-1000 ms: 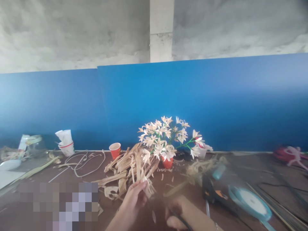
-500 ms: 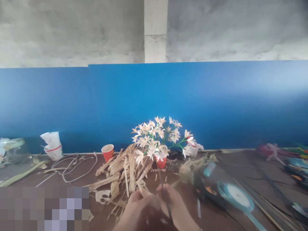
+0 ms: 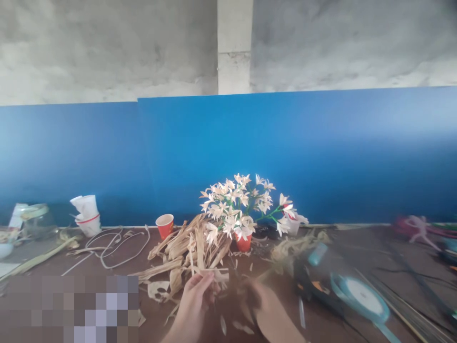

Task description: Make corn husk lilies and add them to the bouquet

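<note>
Pinched between the thumb and fingers of my left hand (image 3: 200,297) is a pale strip of dried husk (image 3: 222,275), its free end pointing right. My right hand (image 3: 266,305) is just to the right, curled around a dark slim tool that is too smeared by motion to name. Small cut husk slivers (image 3: 243,327) lie on the brown table below and between the hands. Behind my left hand spreads a heap of dried husks (image 3: 200,247). Beyond the hands, a bunch of cream husk flowers (image 3: 232,202) on green stems stands in a red cup (image 3: 243,242).
An orange-red paper cup (image 3: 164,226), a white cable (image 3: 107,267) and a white cup with tissue (image 3: 88,224) are at the left. To the right lie a light-blue ribbon roll (image 3: 364,299) and a dark, blurred object (image 3: 303,281). A blue panel (image 3: 178,157) backs the table.
My hands have moved apart, the left slightly left with the husk strip, the right to the right with the dark tool. The view has turned slightly left.
</note>
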The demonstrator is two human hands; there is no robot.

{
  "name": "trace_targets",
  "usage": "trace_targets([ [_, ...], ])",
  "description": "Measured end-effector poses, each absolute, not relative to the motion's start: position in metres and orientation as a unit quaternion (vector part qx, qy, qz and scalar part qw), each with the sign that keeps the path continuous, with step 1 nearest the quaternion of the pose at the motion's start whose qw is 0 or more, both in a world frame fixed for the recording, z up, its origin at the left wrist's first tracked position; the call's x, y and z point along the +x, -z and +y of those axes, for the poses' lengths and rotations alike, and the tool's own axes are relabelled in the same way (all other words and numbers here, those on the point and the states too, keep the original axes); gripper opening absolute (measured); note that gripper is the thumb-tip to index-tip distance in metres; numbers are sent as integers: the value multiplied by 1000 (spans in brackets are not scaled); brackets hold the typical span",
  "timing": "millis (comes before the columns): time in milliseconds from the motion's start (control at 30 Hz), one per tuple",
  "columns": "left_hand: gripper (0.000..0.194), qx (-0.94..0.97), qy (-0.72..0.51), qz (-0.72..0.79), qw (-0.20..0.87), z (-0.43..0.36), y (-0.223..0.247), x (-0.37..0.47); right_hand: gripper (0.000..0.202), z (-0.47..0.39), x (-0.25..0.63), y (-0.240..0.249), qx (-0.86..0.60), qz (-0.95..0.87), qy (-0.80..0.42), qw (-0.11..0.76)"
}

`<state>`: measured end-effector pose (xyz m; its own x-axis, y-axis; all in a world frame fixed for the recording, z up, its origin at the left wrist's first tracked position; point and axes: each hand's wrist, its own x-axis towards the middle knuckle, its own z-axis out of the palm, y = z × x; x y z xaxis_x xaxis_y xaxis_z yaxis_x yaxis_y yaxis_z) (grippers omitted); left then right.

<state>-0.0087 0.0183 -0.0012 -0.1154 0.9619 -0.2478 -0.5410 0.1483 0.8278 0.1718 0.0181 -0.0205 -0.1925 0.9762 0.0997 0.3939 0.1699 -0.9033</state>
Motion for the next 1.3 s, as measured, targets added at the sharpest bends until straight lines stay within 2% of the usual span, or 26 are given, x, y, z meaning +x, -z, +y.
trace_targets([
  [167, 27, 252, -611, 423, 620, 20, -1, -9, 28, 16, 171, 15, -467, -651, -438, 408],
  [367, 23, 313, -547, 399, 666, 5, -21, 10, 33, 16, 156, 16, -456, -598, -463, 469],
  [600, 22, 235, -527, 365, 731, -1, -11, 21, 33, 14, 157, 16, -450, -522, -501, 523],
  [767, 30, 218, -590, 374, 682, 5, -10, 13, 33, 10, 161, 6, -457, -577, -529, 423],
  [867, 28, 218, -637, 371, 640, 7, -16, 6, 30, 8, 160, 4, -446, -594, -554, 376],
  [1067, 22, 239, -643, 355, 635, 7, -17, 2, 24, 1, 158, -2, -443, -642, -557, 286],
  [1300, 21, 230, -603, 343, 682, 2, -14, 8, 31, -8, 157, -14, -449, -606, -585, 300],
])
